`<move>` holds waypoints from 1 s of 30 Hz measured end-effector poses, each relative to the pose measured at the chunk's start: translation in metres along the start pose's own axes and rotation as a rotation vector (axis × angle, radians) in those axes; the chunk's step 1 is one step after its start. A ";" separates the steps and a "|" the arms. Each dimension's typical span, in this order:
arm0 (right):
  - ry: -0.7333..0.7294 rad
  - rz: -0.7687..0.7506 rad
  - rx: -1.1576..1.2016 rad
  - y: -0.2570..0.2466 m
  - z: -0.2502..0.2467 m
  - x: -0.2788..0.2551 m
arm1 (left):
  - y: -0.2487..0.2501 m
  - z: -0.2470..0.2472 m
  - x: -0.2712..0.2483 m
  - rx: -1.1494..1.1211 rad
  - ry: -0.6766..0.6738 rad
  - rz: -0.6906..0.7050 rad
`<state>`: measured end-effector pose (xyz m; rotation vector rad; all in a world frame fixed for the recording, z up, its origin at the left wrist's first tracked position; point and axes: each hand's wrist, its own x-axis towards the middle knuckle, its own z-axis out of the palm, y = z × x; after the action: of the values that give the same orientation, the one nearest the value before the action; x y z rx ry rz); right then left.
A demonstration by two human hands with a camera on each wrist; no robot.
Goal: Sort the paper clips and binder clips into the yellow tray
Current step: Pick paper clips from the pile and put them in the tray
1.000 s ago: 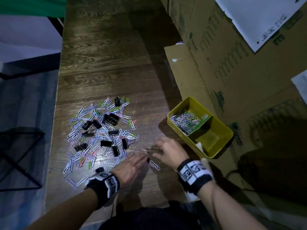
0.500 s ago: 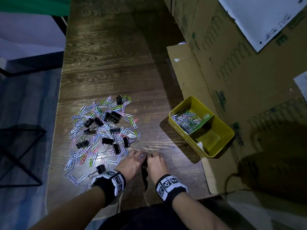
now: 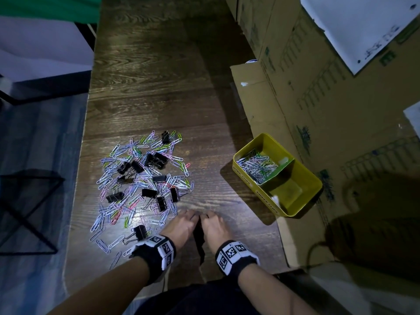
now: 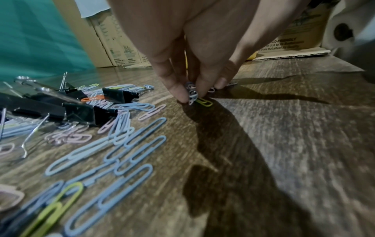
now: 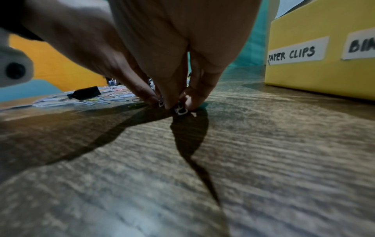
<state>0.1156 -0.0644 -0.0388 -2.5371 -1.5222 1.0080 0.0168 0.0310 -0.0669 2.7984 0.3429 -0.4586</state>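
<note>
"PAPER CLIPS" label on yellow tray

Head view looks steeply down from above; both wrist views sit low, sharing the table

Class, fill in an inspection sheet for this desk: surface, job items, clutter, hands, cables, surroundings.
Surface: dark wood table.
Job items: paper clips and black binder clips in a mixed pile; yellow tray holds paper clips in one compartment, the other shows no clips.
Clutter: nothing seen.
Hands: left hand and right hand each pinch paper clips at the table.
Cables: nothing seen.
Surroundings: cardboard boxes, white paper.
</note>
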 end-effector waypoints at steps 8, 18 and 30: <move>0.007 -0.008 -0.041 -0.001 0.002 0.004 | 0.010 -0.018 0.007 -0.102 -0.021 -0.110; -0.034 0.069 0.031 0.006 0.016 0.017 | -0.015 -0.018 0.013 -0.656 0.155 -0.491; 0.005 0.024 0.002 0.018 0.025 0.021 | -0.031 -0.016 -0.006 -1.626 0.130 -0.829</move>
<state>0.1233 -0.0642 -0.0755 -2.5614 -1.4921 1.0038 0.0071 0.0640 -0.0577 1.0169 1.2015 -0.0212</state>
